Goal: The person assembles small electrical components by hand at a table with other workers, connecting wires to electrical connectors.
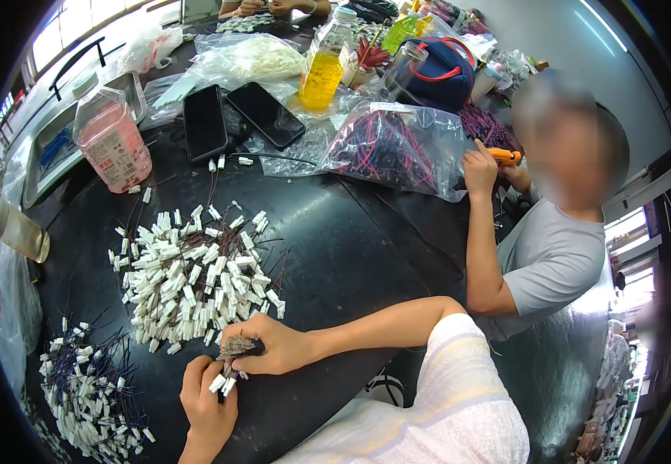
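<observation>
My right hand (274,344) is closed around a short dark object with a rough, greyish end (236,348); its kind is hard to make out. Just below it, my left hand (206,406) pinches thin wires that end in white plastic connectors (222,383). The two hands nearly meet at these connectors. Right behind them lies a large pile of white connectors on dark wires (196,274). A second pile, of smaller white connectors on dark blue wires (92,390), is at the lower left.
Two black phones (206,124), a pink-filled plastic jar (113,143), a yellow drink bottle (322,73) and a bag of red and black wires (389,151) stand or lie farther back. A glass cup (20,230) is at the left. A co-worker (552,240) at the right holds an orange tool (504,155).
</observation>
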`<control>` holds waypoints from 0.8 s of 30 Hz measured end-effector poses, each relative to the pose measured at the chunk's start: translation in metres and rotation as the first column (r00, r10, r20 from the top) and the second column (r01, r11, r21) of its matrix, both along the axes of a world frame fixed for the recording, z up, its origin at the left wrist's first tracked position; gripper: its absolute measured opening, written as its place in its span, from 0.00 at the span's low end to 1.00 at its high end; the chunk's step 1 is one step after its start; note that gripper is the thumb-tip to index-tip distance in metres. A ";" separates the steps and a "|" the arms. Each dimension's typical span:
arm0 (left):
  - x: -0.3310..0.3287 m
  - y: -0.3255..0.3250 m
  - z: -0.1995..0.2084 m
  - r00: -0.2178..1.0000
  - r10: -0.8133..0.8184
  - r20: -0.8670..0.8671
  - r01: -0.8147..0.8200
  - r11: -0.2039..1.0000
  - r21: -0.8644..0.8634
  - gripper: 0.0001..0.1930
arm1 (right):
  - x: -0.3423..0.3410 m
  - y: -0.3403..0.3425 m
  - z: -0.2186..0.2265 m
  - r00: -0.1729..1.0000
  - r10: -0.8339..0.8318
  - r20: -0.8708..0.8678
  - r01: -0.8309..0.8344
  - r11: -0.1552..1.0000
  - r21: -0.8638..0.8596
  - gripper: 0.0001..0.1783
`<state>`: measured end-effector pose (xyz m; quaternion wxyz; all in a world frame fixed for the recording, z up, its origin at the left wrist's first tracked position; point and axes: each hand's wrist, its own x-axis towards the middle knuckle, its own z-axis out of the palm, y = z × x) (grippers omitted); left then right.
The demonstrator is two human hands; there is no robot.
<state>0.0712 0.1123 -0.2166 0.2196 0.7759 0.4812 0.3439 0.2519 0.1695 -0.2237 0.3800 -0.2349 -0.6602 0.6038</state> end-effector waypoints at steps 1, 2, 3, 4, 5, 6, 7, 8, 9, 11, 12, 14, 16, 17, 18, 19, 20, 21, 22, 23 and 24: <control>-0.001 0.001 -0.001 1.000 0.000 0.002 0.000 1.000 -0.002 0.13 | 0.000 -0.001 -0.001 1.000 0.015 -0.009 -0.015 0.999 -0.033 0.06; -0.002 0.001 -0.001 1.000 0.001 -0.017 -0.001 1.000 0.010 0.13 | 0.001 0.000 0.000 0.999 0.030 -0.017 -0.031 0.997 -0.065 0.05; -0.004 0.001 -0.002 0.999 0.002 -0.038 -0.001 1.000 0.021 0.14 | 0.000 -0.001 0.005 1.000 0.012 0.015 -0.011 0.995 -0.097 0.08; -0.005 0.001 -0.004 0.999 0.002 -0.038 -0.001 1.000 0.018 0.14 | 0.000 0.000 0.003 1.000 0.013 0.014 -0.011 0.995 -0.100 0.08; -0.006 0.001 -0.005 1.000 0.010 -0.008 -0.010 1.000 -0.018 0.14 | -0.001 0.000 0.001 0.999 0.025 0.027 -0.023 0.997 -0.077 0.08; -0.006 0.000 -0.005 1.000 0.023 0.021 -0.022 0.998 -0.056 0.14 | -0.002 0.000 0.001 0.998 0.042 0.037 -0.039 0.998 -0.056 0.07; -0.007 0.000 -0.005 0.999 0.025 0.033 -0.023 0.999 -0.043 0.13 | -0.003 0.001 0.007 0.998 0.055 0.019 -0.054 0.998 -0.044 0.06; -0.007 0.001 -0.004 0.999 0.031 0.029 -0.030 0.999 -0.045 0.13 | -0.002 0.001 0.007 0.998 0.061 0.015 -0.061 0.997 -0.046 0.06; -0.010 0.001 -0.004 0.997 0.042 0.062 -0.038 0.998 -0.055 0.13 | -0.003 0.002 0.005 0.998 0.067 0.020 -0.067 0.998 0.015 0.05; -0.013 0.002 -0.001 0.991 0.077 0.108 -0.069 0.994 -0.081 0.11 | -0.004 0.002 0.003 0.997 0.069 0.035 -0.072 0.993 0.094 0.04; -0.013 0.003 -0.001 0.987 0.099 0.127 -0.088 0.992 -0.092 0.10 | -0.003 0.002 0.001 0.996 0.068 0.050 -0.072 0.994 0.078 0.05; -0.016 0.002 0.002 0.983 0.157 0.095 -0.136 0.971 -0.197 0.10 | -0.001 0.002 0.002 0.992 0.098 0.079 -0.099 0.995 0.008 0.06; -0.019 0.000 0.001 0.980 0.168 0.111 -0.141 0.967 -0.211 0.12 | -0.003 0.001 0.000 0.988 0.125 0.092 -0.127 0.992 0.009 0.06; -0.020 0.001 0.003 0.977 0.187 0.106 -0.163 0.966 -0.199 0.12 | -0.006 0.000 -0.006 0.991 0.105 0.080 -0.107 0.994 0.023 0.06; -0.018 0.004 0.005 0.982 0.151 0.114 -0.134 0.980 -0.149 0.12 | -0.007 0.001 -0.006 0.994 0.083 0.071 -0.085 0.996 0.037 0.06; -0.016 0.005 0.007 0.986 0.114 0.120 -0.102 0.990 -0.098 0.13 | -0.003 0.000 0.000 0.988 0.097 0.117 -0.100 0.995 0.020 0.06; -0.013 0.005 0.006 0.988 0.084 0.129 -0.076 0.995 -0.066 0.14 | 0.000 0.000 0.001 0.987 0.110 0.114 -0.114 0.993 0.033 0.06; -0.015 0.005 0.006 0.990 0.075 0.120 -0.067 0.996 -0.067 0.14 | 0.000 0.000 0.002 0.988 0.100 0.117 -0.105 0.994 0.031 0.06; -0.016 0.004 0.005 0.992 0.063 0.111 -0.056 0.996 -0.068 0.13 | -0.001 -0.001 0.002 0.989 0.088 0.121 -0.092 0.995 0.030 0.06; -0.017 0.002 0.004 0.991 0.070 0.115 -0.063 0.996 -0.060 0.12 | -0.003 -0.003 0.001 0.990 0.086 0.111 -0.089 0.996 0.022 0.05; -0.017 0.001 0.004 0.992 0.065 0.110 -0.060 0.997 -0.047 0.12 | -0.004 -0.004 0.001 0.991 0.082 0.107 -0.086 0.996 0.035 0.05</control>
